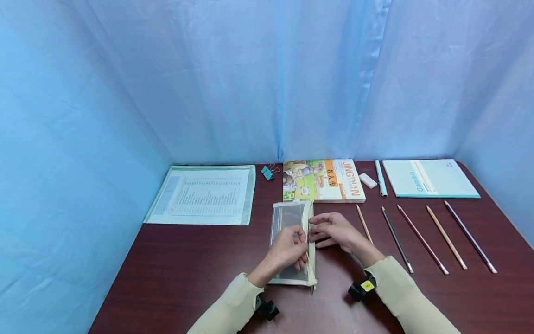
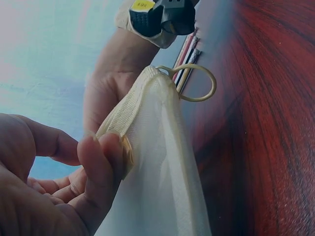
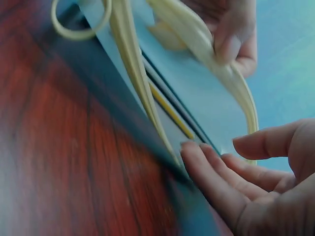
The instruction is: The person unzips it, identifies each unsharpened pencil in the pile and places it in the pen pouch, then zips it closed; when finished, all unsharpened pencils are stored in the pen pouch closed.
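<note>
A mesh zipper pouch (image 1: 288, 218) with cream trim lies in front of the book, its zipper side to the right. My left hand (image 1: 289, 246) pinches one edge of its mouth, close by the zipper pull (image 2: 127, 156). The right hand (image 1: 335, 230) reaches to the mouth from the other side, its fingertips (image 3: 189, 147) at the gap and the thumb apart from the fingers. Between the parted zipper edges, the right wrist view shows a slender yellow stick (image 3: 170, 109) and dark thin lines beside it. A cream loop (image 2: 197, 82) hangs off the pouch's corner.
Several pencils (image 1: 423, 239) lie in a row at right. Behind are a picture-covered book (image 1: 321, 181), an eraser (image 1: 367, 181), a light-blue pen (image 1: 380, 178) and a notepad (image 1: 431, 178). A binder clip (image 1: 268, 173) and a document pouch with a printed sheet (image 1: 204, 197) are at left.
</note>
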Demonstrator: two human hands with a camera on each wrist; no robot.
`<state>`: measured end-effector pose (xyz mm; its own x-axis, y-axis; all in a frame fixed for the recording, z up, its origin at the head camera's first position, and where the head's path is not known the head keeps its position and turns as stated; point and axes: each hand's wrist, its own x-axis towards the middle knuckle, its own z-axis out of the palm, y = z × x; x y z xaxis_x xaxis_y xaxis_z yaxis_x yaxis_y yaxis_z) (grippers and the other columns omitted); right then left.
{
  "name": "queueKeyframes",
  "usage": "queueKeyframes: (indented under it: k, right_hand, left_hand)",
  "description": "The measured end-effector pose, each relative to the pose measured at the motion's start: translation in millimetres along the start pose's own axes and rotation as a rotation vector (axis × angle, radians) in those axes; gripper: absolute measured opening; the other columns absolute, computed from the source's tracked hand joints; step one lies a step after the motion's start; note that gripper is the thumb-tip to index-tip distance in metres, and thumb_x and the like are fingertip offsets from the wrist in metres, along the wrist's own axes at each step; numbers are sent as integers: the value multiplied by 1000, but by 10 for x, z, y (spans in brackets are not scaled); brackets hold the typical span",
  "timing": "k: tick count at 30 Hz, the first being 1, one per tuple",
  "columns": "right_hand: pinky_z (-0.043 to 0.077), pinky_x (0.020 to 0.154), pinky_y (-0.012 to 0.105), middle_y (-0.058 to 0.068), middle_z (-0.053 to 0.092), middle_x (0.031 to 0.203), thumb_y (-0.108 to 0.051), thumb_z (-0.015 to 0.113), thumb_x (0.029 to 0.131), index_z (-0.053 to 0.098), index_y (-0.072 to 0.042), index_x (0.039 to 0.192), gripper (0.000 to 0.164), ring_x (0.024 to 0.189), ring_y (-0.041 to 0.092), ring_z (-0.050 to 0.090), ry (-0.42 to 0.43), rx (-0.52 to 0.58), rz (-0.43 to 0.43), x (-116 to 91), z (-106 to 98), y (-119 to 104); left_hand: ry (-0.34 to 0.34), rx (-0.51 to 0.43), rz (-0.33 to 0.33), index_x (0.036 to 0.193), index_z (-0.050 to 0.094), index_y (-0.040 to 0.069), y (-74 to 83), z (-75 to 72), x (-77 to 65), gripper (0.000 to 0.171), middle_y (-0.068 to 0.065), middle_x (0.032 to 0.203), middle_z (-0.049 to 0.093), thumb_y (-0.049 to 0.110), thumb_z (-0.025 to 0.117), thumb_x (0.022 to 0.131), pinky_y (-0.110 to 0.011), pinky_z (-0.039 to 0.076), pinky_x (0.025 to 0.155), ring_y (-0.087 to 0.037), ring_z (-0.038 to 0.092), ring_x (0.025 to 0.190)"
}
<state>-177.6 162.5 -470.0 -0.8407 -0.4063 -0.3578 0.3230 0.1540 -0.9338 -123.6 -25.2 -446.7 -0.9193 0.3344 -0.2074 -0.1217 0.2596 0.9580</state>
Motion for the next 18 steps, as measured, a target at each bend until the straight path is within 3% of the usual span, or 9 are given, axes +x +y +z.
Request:
queueKeyframes:
  k: [4, 7, 12, 18]
  right_hand:
    - [65, 76, 34, 9, 68, 102, -2, 44, 99, 36, 16, 137, 44, 87, 17, 74, -62, 55, -5, -27, 61, -31]
    - [65, 77, 35, 8, 69, 101, -2, 44, 99, 38, 16, 135, 40, 88, 17, 74, -40, 57, -14, -36, 55, -59]
    - [65, 75, 35, 12, 73, 103, -5, 49, 99, 47, 13, 132, 37, 88, 14, 73, 95, -31, -26, 4, -52, -99]
    - [65, 80, 34, 24, 64, 126, -16, 51, 103, 50, 7, 135, 39, 97, 14, 71, 255, -104, 30, 179, -188, -97]
  left_hand:
    - [0, -3, 3, 80, 51, 6, 5, 5, 3, 13, -18, 56, 65, -5, 53, 87, -27, 50, 34, -11, 55, 37]
    - [0, -6, -1, 80, 50, 6, 16, 7, 1, 14, -17, 56, 64, -5, 53, 87, -26, 49, 34, -11, 55, 37]
    - [3, -3, -5, 80, 51, 6, 23, 1, 5, 13, -14, 55, 63, -5, 52, 86, -26, 49, 34, -11, 55, 37]
    - [-4, 19, -3, 80, 52, 6, 17, -1, -5, 13, -8, 53, 61, -4, 52, 87, -35, 53, 37, -9, 54, 36]
